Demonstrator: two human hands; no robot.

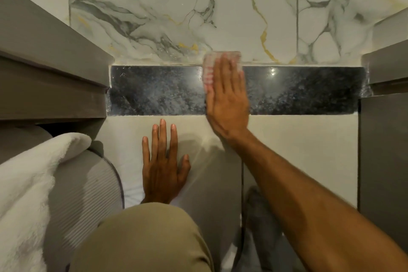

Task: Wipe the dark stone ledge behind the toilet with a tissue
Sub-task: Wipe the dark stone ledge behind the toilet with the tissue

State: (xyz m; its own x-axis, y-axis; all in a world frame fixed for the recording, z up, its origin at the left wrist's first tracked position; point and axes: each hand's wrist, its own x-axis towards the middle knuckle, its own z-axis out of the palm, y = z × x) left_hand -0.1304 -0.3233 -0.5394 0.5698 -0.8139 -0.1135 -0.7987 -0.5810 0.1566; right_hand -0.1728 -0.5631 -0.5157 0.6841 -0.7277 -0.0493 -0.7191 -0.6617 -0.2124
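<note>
The dark speckled stone ledge [154,90] runs across the middle of the head view, below the marble wall. My right hand [227,99] lies flat on the ledge near its middle, fingers together, pressing a whitish-pink tissue [208,73] onto the stone. The tissue shows past the fingertips and along the hand's left side, up against the wall. My left hand [163,165] rests flat with spread fingers on the pale surface in front of the ledge and holds nothing.
Grey cabinet panels close in on the left [44,68] and right [384,139]. A white towel [28,183] hangs at lower left over a ribbed grey object [88,194]. My knee in khaki fabric [143,240] fills the bottom centre. The marble wall [176,6] rises behind.
</note>
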